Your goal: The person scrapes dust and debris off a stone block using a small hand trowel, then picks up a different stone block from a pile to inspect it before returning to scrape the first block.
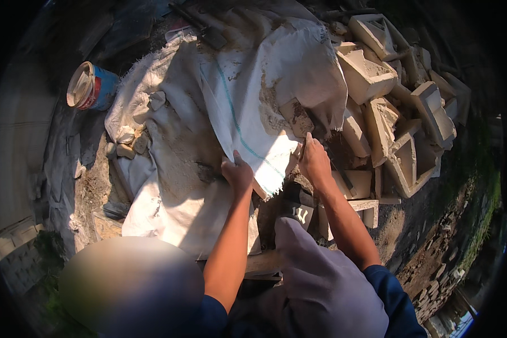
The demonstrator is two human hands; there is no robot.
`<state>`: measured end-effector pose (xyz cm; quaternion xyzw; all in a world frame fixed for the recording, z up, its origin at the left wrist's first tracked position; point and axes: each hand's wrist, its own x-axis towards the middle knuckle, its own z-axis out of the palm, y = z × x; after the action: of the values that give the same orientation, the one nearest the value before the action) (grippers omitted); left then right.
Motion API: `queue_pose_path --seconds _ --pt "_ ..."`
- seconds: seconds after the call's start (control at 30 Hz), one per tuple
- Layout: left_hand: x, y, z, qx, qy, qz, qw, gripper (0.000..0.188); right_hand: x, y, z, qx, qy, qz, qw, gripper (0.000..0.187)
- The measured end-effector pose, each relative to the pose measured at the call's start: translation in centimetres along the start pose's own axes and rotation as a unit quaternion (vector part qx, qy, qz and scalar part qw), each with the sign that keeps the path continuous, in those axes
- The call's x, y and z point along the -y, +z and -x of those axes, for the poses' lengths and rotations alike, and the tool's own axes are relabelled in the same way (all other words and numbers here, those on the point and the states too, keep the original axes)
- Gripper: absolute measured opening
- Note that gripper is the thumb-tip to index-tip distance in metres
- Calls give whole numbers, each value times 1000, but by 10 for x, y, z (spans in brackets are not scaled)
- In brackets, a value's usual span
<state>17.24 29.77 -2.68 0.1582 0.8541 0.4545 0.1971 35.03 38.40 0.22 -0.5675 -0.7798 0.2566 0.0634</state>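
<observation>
A white woven sack (253, 132) with a green stripe and frayed edges lies in front of me, dusted with sandy powder. My left hand (239, 170) is closed on its left edge, thumb on top. At its right near corner, my right hand (315, 161) is closed too, with the thumb pointing away from me. Between the hands a brown edge shows beneath the sack's frayed end; I cannot tell what it belongs to. A rough brown block (297, 117) lies on the sack just beyond my right hand.
Pale, box-shaped cast pieces (366, 73) are heaped at the right. A blue and red bucket (98, 87) stands at the far left, near several stones (132, 143) on another white sheet (177, 135). A dark hammer-like tool (208, 35) lies at the back. A blurred rounded shape fills the lower left.
</observation>
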Motion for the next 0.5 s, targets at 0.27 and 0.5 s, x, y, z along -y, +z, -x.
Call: queue_pose_path --seconds 0.27,0.5 --pt "-2 -10 -8 123 -67 6 990 37 -14 24 -11 -38 -52 -45 997 47" --pt "-33 -9 -7 1 -2 18 1000 44 -9 28 -20 -48 -126 -85 987 48"
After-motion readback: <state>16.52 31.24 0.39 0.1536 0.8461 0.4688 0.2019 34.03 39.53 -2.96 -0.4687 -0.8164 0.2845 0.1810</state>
